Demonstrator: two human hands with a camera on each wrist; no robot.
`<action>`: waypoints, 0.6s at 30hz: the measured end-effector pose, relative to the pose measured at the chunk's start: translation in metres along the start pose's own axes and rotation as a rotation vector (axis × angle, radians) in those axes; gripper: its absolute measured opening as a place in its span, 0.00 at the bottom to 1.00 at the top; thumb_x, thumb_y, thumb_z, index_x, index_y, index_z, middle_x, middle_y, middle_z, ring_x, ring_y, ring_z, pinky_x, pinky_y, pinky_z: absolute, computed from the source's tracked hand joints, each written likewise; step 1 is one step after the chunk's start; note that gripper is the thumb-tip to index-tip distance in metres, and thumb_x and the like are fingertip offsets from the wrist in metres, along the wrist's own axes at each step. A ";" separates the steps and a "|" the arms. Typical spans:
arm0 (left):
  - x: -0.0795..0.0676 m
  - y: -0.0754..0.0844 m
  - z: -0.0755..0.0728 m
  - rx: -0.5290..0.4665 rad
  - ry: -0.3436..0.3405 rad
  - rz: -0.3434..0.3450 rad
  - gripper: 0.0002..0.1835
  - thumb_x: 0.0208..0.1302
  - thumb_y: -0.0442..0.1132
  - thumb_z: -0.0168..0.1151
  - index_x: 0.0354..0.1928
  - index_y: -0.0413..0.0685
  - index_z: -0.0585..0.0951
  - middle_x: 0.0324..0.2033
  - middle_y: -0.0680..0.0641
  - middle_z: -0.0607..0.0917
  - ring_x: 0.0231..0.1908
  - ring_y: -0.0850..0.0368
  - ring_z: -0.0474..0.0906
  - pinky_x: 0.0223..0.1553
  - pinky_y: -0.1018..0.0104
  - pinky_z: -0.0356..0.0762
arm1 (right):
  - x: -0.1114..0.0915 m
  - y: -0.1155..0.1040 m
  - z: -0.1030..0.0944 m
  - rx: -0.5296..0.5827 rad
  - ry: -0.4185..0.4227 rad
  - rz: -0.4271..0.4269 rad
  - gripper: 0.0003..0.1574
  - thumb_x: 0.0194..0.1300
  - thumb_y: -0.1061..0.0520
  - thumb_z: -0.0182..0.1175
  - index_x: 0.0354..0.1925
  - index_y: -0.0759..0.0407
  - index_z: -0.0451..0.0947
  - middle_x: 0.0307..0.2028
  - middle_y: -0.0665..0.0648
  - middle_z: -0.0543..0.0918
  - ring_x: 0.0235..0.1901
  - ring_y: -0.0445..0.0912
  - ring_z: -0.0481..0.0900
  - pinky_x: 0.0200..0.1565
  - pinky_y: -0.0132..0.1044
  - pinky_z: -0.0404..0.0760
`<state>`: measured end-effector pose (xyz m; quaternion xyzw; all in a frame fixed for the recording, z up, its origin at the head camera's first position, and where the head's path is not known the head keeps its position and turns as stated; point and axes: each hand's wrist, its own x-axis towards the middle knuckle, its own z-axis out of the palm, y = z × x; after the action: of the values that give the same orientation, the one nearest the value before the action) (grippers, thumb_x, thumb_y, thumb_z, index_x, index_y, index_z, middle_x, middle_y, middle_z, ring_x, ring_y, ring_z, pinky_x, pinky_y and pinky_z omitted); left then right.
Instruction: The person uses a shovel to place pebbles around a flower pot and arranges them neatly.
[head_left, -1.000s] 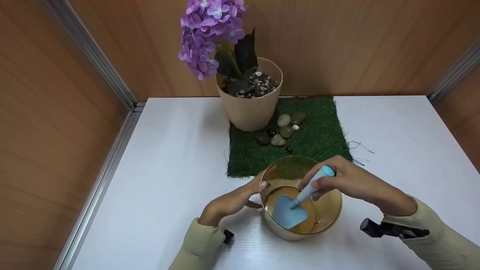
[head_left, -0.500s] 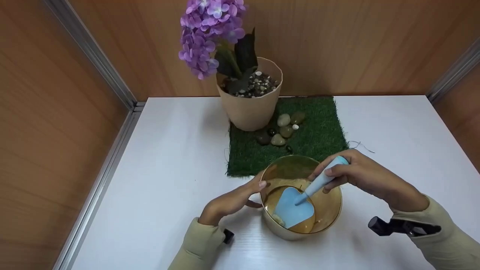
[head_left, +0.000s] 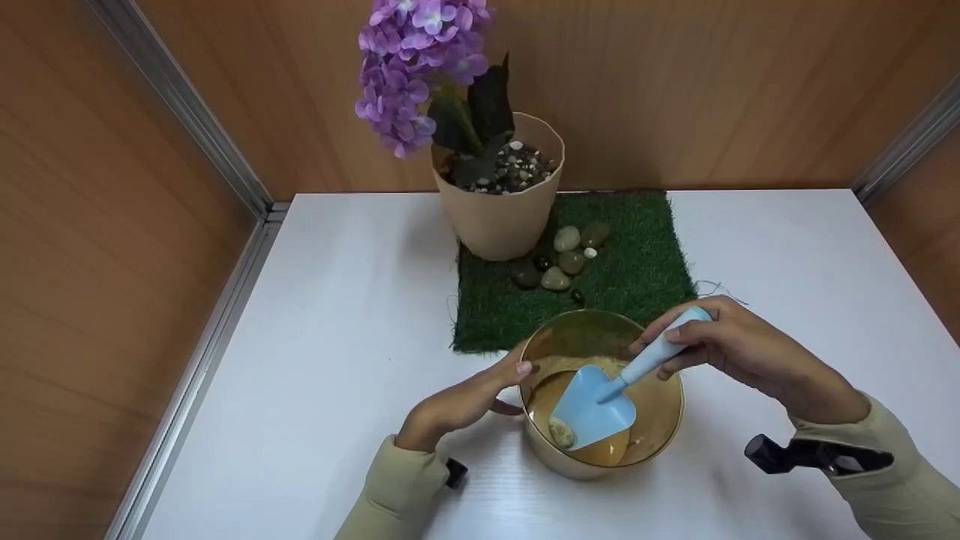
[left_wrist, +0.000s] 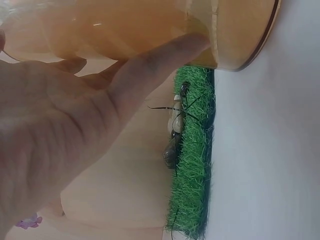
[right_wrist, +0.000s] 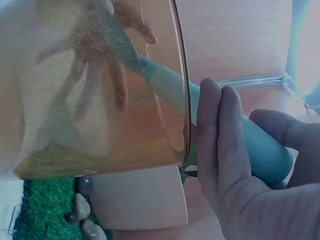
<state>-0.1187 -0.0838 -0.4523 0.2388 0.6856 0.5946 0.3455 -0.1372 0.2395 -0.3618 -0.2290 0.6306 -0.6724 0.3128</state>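
Note:
An amber see-through bowl (head_left: 657, 427) stands on the white table in the head view. My right hand (head_left: 757, 352) grips the handle of a light-blue garden trowel (head_left: 596, 412), whose blade is inside the bowl, tilted down to the left. At the blade's lower left edge is a pale, rounded, stone-like lump (head_left: 561, 433); I cannot tell whether the blade carries it. My left hand (head_left: 465, 397) rests against the bowl's left side, thumb at the rim. In the left wrist view, its fingers (left_wrist: 165, 60) lie against the wall; through the bowl in the right wrist view they look spread.
Behind the bowl lies a green artificial-grass mat (head_left: 637, 270) with several pebbles (head_left: 568, 238). A beige flowerpot (head_left: 499, 225) with a purple flower (head_left: 420, 67) stands at its back left. Wood-grain panels (head_left: 675, 90) close off the back and sides.
My right hand has moved right and slightly back, lifting the trowel's blade within the bowl. The pale lump has come into view by the blade. My left hand has stayed in place.

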 end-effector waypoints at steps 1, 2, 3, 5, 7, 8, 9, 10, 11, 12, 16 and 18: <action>0.000 0.000 0.000 -0.003 0.001 -0.006 0.28 0.71 0.59 0.29 0.70 0.77 0.40 0.71 0.57 0.42 0.69 0.52 0.47 0.49 0.54 0.73 | 0.000 0.001 -0.001 0.006 -0.001 -0.004 0.17 0.68 0.68 0.45 0.49 0.81 0.71 0.48 0.74 0.77 0.44 0.60 0.78 0.42 0.51 0.78; 0.000 0.000 0.000 -0.004 0.003 -0.011 0.28 0.71 0.59 0.29 0.70 0.77 0.39 0.71 0.57 0.42 0.69 0.52 0.47 0.49 0.55 0.73 | -0.001 0.001 -0.002 0.011 -0.001 -0.008 0.17 0.68 0.68 0.45 0.49 0.81 0.71 0.48 0.74 0.77 0.44 0.60 0.78 0.42 0.51 0.78; -0.001 0.000 0.000 -0.006 0.005 -0.015 0.28 0.71 0.59 0.29 0.70 0.77 0.39 0.71 0.58 0.42 0.69 0.52 0.47 0.50 0.54 0.73 | -0.001 0.002 -0.003 0.017 -0.001 -0.015 0.17 0.68 0.68 0.44 0.49 0.82 0.71 0.48 0.74 0.77 0.44 0.60 0.78 0.42 0.51 0.78; -0.001 0.000 0.001 -0.018 0.007 -0.011 0.27 0.71 0.59 0.29 0.70 0.78 0.40 0.71 0.58 0.41 0.68 0.51 0.47 0.50 0.51 0.72 | -0.001 0.002 -0.004 0.030 0.005 -0.022 0.17 0.68 0.69 0.44 0.49 0.82 0.71 0.48 0.74 0.77 0.44 0.60 0.79 0.42 0.51 0.78; -0.002 0.000 0.001 -0.018 0.009 -0.001 0.27 0.71 0.60 0.30 0.70 0.79 0.41 0.70 0.60 0.41 0.68 0.50 0.47 0.51 0.49 0.72 | -0.001 0.002 -0.006 0.041 0.008 -0.033 0.17 0.68 0.69 0.44 0.48 0.83 0.71 0.47 0.74 0.77 0.42 0.59 0.80 0.42 0.50 0.78; -0.002 -0.001 0.000 -0.016 0.008 0.006 0.27 0.71 0.60 0.30 0.70 0.80 0.41 0.70 0.60 0.40 0.68 0.50 0.47 0.51 0.48 0.72 | -0.001 0.002 -0.007 0.043 0.011 -0.033 0.17 0.68 0.69 0.44 0.48 0.83 0.71 0.47 0.74 0.77 0.40 0.58 0.80 0.43 0.50 0.78; -0.002 -0.001 0.000 -0.017 0.008 0.011 0.27 0.71 0.60 0.30 0.69 0.80 0.41 0.70 0.61 0.40 0.68 0.51 0.47 0.51 0.47 0.71 | -0.002 0.001 -0.008 0.045 0.018 -0.029 0.17 0.69 0.68 0.44 0.48 0.83 0.71 0.47 0.74 0.77 0.38 0.57 0.81 0.43 0.49 0.78; -0.002 -0.001 0.000 -0.017 0.009 0.016 0.27 0.71 0.60 0.30 0.70 0.80 0.41 0.70 0.61 0.40 0.68 0.51 0.47 0.50 0.47 0.72 | -0.002 0.000 -0.009 0.047 0.026 -0.023 0.17 0.69 0.68 0.44 0.48 0.83 0.71 0.46 0.74 0.78 0.37 0.56 0.82 0.44 0.48 0.78; -0.003 -0.001 0.001 -0.015 0.011 0.017 0.27 0.71 0.59 0.30 0.70 0.80 0.41 0.70 0.61 0.40 0.68 0.52 0.47 0.50 0.48 0.72 | -0.003 -0.001 -0.010 0.047 0.033 -0.022 0.17 0.69 0.68 0.44 0.48 0.83 0.71 0.45 0.74 0.78 0.35 0.55 0.82 0.44 0.48 0.78; -0.003 0.000 0.001 -0.011 0.015 0.016 0.27 0.72 0.59 0.30 0.70 0.79 0.40 0.70 0.60 0.40 0.68 0.53 0.47 0.50 0.49 0.73 | -0.003 -0.002 -0.011 0.049 0.035 -0.027 0.17 0.69 0.68 0.43 0.48 0.83 0.71 0.45 0.74 0.78 0.35 0.54 0.82 0.44 0.47 0.78; -0.006 0.007 0.002 -0.021 0.020 0.003 0.28 0.72 0.58 0.29 0.70 0.78 0.39 0.70 0.59 0.39 0.68 0.54 0.47 0.49 0.52 0.73 | -0.005 -0.005 -0.017 0.059 0.069 -0.021 0.18 0.70 0.67 0.44 0.50 0.81 0.71 0.46 0.71 0.79 0.36 0.52 0.82 0.44 0.44 0.79; -0.008 0.013 0.003 -0.024 0.018 -0.004 0.28 0.72 0.57 0.29 0.71 0.75 0.38 0.71 0.58 0.39 0.68 0.54 0.47 0.50 0.53 0.73 | -0.006 -0.007 -0.020 0.070 0.084 -0.020 0.18 0.70 0.66 0.44 0.50 0.80 0.71 0.47 0.70 0.78 0.37 0.52 0.82 0.44 0.43 0.79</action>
<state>-0.1123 -0.0854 -0.4379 0.2280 0.6821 0.6042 0.3432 -0.1474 0.2577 -0.3567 -0.1957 0.6169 -0.7061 0.2873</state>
